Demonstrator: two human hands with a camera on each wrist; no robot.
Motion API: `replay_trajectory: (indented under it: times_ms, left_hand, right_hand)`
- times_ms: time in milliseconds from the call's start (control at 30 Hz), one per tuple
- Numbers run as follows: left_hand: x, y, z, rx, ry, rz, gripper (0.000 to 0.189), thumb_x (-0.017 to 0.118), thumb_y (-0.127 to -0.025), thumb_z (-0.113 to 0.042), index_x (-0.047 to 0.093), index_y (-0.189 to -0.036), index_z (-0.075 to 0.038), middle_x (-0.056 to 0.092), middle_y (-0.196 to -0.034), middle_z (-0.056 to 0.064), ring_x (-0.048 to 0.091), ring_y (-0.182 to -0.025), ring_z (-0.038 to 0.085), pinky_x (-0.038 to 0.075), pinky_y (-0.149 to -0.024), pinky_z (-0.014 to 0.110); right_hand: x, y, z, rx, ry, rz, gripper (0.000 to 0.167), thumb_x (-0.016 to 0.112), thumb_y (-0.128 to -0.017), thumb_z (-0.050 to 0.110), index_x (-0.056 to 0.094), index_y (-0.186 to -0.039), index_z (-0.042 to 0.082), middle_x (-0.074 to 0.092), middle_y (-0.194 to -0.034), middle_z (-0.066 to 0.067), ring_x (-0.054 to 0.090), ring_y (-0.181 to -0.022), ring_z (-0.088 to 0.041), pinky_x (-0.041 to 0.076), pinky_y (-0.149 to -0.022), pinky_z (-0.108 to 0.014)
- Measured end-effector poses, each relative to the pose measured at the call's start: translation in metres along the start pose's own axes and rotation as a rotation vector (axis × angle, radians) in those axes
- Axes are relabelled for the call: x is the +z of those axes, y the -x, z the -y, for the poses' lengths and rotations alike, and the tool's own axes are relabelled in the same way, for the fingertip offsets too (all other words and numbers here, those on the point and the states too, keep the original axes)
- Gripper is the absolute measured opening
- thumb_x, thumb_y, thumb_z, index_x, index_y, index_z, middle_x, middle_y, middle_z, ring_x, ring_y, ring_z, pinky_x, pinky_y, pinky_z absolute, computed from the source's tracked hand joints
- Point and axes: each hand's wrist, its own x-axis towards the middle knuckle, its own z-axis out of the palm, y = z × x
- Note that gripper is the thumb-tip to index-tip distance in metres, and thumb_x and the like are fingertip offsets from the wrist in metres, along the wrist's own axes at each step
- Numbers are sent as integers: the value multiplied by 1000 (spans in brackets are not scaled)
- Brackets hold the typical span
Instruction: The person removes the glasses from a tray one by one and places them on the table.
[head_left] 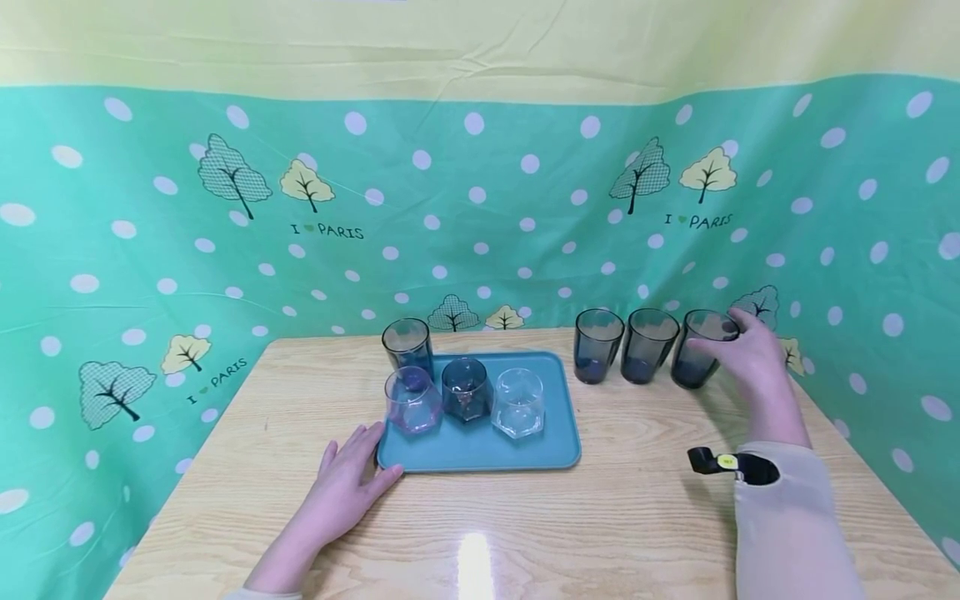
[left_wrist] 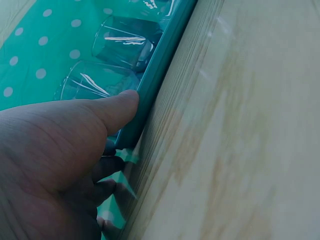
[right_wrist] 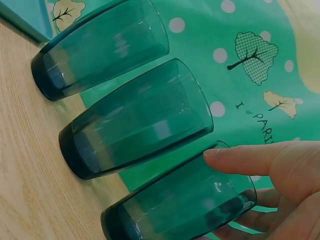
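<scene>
My left hand [head_left: 347, 483] is at the near left corner of a teal tray [head_left: 480, 454], its thumb against the front rim and its fingers by the left side. On the tray stand a pink-tinted glass [head_left: 414, 408], a dark faceted glass [head_left: 467, 396] and a clear glass [head_left: 518, 408]. My right hand [head_left: 746, 354] grips the rightmost tall dark tumbler [head_left: 692, 362] near its rim. In the right wrist view, thumb and fingers lie on opposite sides of that tumbler [right_wrist: 170, 205], which stands upright on the table.
Beside the held tumbler stand two matching tumblers [head_left: 648, 346] [head_left: 597, 348] in a row, right of the tray. Another dark tumbler [head_left: 408, 342] stands at the tray's back left corner. A dotted green cloth [head_left: 480, 225] hangs behind the wooden table [head_left: 525, 533].
</scene>
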Motion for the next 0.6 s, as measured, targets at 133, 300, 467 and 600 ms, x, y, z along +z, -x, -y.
replay_trajectory:
  times_ms: [133,300,467,600]
  left_hand:
    - [-1,0,-1,1,0,0,82,77,-106,-35,40,-166,7,45,-167,29,28,-162,51,5,-126,79]
    - [-1,0,-1,2,-3,4,82,77,-106,-35,40,-166,8,45,-167,29,27,-162,52,5,-126,79]
    - [-1,0,-1,-1,-4,5,82,77,-106,-36,40,-166,7,45,-167,29,27,-162,51,5,-126,79]
    - [-1,0,-1,-4,-4,7,82,76,-107,-37,40,-166,7,45,-168,29,27,-162,51,5,-126,78]
  right_hand:
    - [0,0,-1,-2,3,3,108,81,-103,34,8,-176,2,22,-177,-33,22,-159,-61,28,-125,-72]
    - [1,-1,-1,-2,8,0,108,82,-102,33,9,-176,2,25,-175,-34,24,-158,-61,28,-125,-73]
    - [1,-1,-1,6,16,2,108,82,-102,33,10,-176,2,20,-177,-35,19,-159,-62,27,-125,-74]
    - [1,-1,0,11,21,8,108,82,-101,32,10,-176,2,14,-177,-35,16,-159,-63,26,-124,-76]
